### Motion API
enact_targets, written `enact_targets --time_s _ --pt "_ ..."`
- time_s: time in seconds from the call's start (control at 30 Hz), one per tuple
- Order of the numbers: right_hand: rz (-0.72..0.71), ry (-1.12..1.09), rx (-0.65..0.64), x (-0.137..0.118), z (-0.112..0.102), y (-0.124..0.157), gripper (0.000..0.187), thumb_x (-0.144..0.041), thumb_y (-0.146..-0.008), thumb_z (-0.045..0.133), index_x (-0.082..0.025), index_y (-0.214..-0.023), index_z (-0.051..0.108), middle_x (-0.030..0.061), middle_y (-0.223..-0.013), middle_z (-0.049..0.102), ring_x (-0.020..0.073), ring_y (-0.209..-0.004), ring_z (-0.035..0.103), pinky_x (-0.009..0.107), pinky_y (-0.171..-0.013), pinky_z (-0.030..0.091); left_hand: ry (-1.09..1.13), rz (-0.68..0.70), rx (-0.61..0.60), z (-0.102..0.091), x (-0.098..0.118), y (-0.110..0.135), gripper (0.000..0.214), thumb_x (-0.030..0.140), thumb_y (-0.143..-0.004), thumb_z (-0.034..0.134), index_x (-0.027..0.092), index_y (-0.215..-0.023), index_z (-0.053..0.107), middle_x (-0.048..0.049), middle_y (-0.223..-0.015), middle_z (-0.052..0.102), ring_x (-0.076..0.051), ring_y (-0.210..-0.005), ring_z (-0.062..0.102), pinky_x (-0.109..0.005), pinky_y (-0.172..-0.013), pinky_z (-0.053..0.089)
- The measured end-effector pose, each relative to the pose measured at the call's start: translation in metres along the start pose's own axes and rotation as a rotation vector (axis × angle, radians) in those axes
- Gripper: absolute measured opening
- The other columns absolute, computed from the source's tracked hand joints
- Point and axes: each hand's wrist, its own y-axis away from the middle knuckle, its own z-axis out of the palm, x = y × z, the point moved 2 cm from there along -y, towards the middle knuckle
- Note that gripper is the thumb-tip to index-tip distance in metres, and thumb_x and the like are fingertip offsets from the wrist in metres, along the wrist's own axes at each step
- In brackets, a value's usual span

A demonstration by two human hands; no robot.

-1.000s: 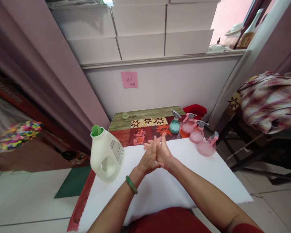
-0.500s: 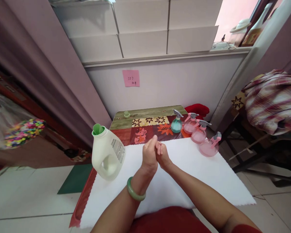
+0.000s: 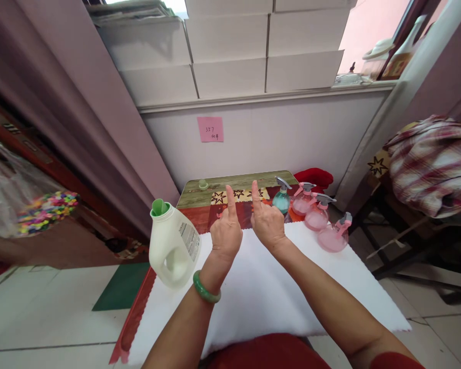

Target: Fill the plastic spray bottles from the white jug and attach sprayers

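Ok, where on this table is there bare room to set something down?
The white cloth is bare between the left forearm and right forearm, and right of the latter, short of the pink spray bottles. The table has a free back strip between the green cap and teal spray bottle. Crowded: back right, where those bottles cluster.

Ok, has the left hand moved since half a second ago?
Yes: the left hand has parted from the right hand and shifted left, toward the unmoved cream handled jug.
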Motion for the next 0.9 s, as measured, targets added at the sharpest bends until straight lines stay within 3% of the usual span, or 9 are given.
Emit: enact_targets --time_s 0.2,0.67,0.8,0.9 --pt "0.024 -0.007 -0.043 0.004 0.005 0.005 0.078 -0.006 -0.091 0.039 -0.022 -0.167 0.032 0.0091 -0.077 0.065 0.0267 -0.073 0.062 0.048 -0.091 0.053 -0.088 -0.051 -0.12 0.001 0.003 0.0 0.099 0.008 -0.09 0.054 0.017 -0.169 -0.004 -0.0129 -0.098 0.077 -0.029 -0.073 0.074 -0.043 -0.073 0.061" --pt "-0.021 0.086 -0.023 0.005 0.007 0.005 0.088 -0.005 -0.087 0.044 -0.021 -0.169 0.019 0.0068 -0.078 0.07 0.0238 -0.07 0.061 0.041 -0.085 0.054 -0.078 0.0 -0.053 0.008 -0.001 0.0 0.106 0.003 -0.085 0.054 0.021 -0.168 -0.009 -0.0097 -0.094 0.076 -0.025 -0.068 0.072 -0.039 -0.071 0.061" --pt "-0.016 0.066 -0.04 0.006 0.007 0.006 0.082 -0.009 -0.09 0.049 -0.02 -0.168 0.024 0.0081 -0.083 0.073 0.0257 -0.076 0.064 0.039 -0.085 0.052 -0.059 -0.009 -0.075 0.012 -0.003 0.002 0.097 0.009 -0.091 0.055 0.023 -0.17 0.0 -0.0111 -0.099 0.074 -0.026 -0.071 0.072 -0.041 -0.072 0.06" --pt "-0.023 0.149 -0.142 0.016 0.015 0.021 0.072 -0.026 -0.095 0.062 -0.019 -0.162 0.036 0.0131 -0.1 0.076 0.0297 -0.091 0.068 0.039 -0.083 0.05 0.012 0.121 -0.066 0.016 -0.012 0.015 0.088 0.019 -0.094 0.06 0.025 -0.17 0.015 -0.0115 -0.105 0.074 -0.028 -0.08 0.073 -0.04 -0.076 0.059"
